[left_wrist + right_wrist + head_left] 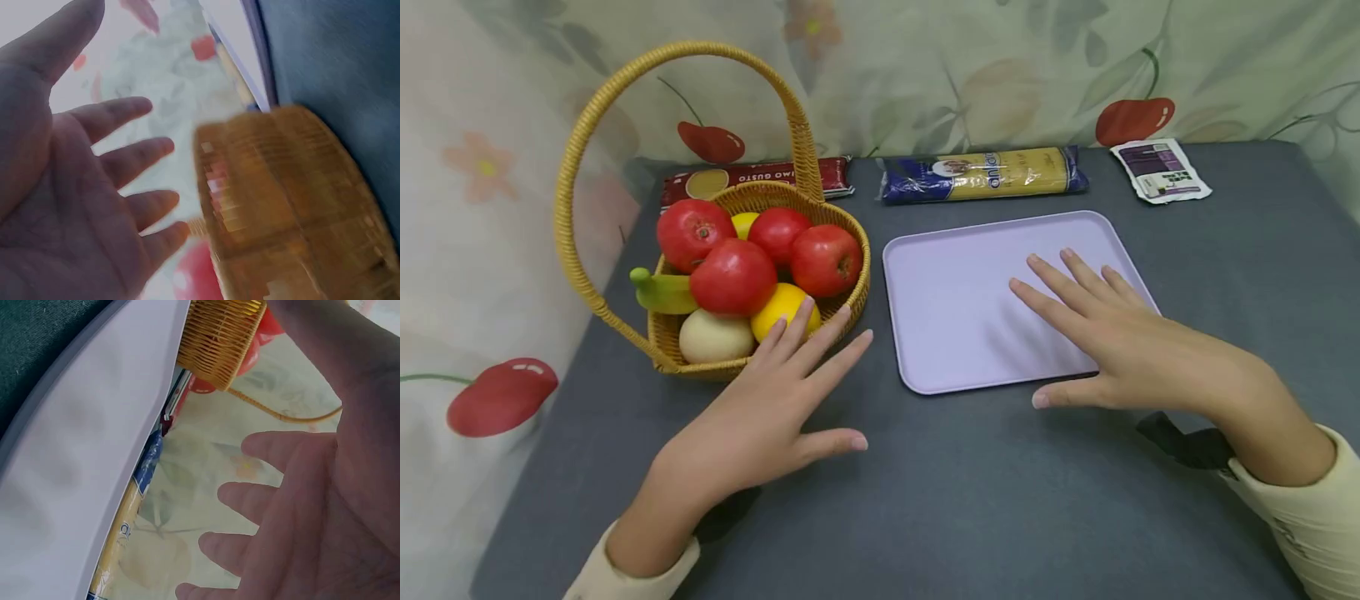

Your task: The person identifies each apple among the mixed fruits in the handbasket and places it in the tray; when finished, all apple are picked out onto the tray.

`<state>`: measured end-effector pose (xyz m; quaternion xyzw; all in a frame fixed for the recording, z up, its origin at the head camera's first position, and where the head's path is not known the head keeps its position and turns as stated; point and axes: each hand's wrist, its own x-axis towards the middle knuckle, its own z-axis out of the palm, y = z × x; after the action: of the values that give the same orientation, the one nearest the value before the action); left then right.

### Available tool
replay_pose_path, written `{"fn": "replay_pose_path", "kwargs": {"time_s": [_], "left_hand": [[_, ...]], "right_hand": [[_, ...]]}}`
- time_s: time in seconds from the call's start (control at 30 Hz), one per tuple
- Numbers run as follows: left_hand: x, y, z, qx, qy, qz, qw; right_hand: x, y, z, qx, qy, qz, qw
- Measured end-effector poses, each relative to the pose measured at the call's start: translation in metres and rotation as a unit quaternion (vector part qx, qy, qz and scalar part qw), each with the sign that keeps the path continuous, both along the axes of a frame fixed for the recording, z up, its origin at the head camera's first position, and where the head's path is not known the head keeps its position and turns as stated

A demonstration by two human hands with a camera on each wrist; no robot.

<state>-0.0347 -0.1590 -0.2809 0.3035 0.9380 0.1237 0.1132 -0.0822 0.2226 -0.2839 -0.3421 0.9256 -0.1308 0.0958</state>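
Observation:
My left hand (752,417) hovers with spread fingers in front of the wicker basket (658,337), its fingertips overlapping the basket's near rim in the head view. Several red fruits (733,277), a green-tipped banana (662,292), a pale round item (717,337) and a yellow fruit (786,310) fill the basket. Over the right part of the lilac tray (955,308) my right hand (1138,350) is held, fingers spread, casting a soft shadow on it. Neither hand holds anything. In the left wrist view the palm (69,206) faces the basket's woven side (294,200).
Behind the tray lies a blue and yellow pasta packet (985,175). A dark red packet (838,177) sits behind the basket, partly hidden by it. At the back right is a small white and purple pouch (1161,171). The tall basket handle (568,183) arches up at the left.

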Motion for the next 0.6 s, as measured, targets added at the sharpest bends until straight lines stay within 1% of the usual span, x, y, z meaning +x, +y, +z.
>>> {"fn": "replay_pose_path", "kwargs": {"time_s": [0.13, 0.17, 0.23, 0.3, 0.33, 0.4, 0.47, 0.53, 0.6], "left_hand": [[0.008, -0.02, -0.003, 0.042, 0.018, 0.033, 0.9984], [0.01, -0.025, -0.003, 0.059, 0.03, 0.042, 0.9969], [0.015, -0.034, -0.004, 0.093, 0.065, 0.058, 0.9919], [0.02, -0.042, -0.005, 0.13, 0.106, 0.073, 0.9832], [0.023, -0.046, -0.006, 0.152, 0.128, 0.079, 0.9769], [0.026, -0.053, -0.007, 0.194, 0.171, 0.089, 0.9618], [0.028, -0.06, -0.009, 0.229, 0.204, 0.102, 0.9463], [0.03, -0.069, -0.013, 0.264, 0.234, 0.123, 0.9277], [0.03, -0.077, -0.017, 0.293, 0.268, 0.156, 0.9042]], "right_hand": [[-0.003, -0.002, -0.002, -0.006, 0.0, 0.01, 0.9999], [-0.003, -0.002, -0.002, -0.008, 0.003, 0.015, 0.9999], [-0.004, -0.001, -0.003, -0.013, 0.009, 0.028, 0.9995], [-0.006, -0.001, -0.005, -0.02, 0.019, 0.044, 0.9986], [-0.006, -0.001, -0.006, -0.024, 0.026, 0.053, 0.998], [-0.008, -0.001, -0.007, -0.029, 0.035, 0.065, 0.9969], [-0.009, -0.002, -0.008, -0.034, 0.043, 0.074, 0.9957], [-0.012, -0.004, -0.007, -0.039, 0.053, 0.082, 0.9944], [-0.015, -0.008, -0.006, -0.044, 0.064, 0.089, 0.993]]}}
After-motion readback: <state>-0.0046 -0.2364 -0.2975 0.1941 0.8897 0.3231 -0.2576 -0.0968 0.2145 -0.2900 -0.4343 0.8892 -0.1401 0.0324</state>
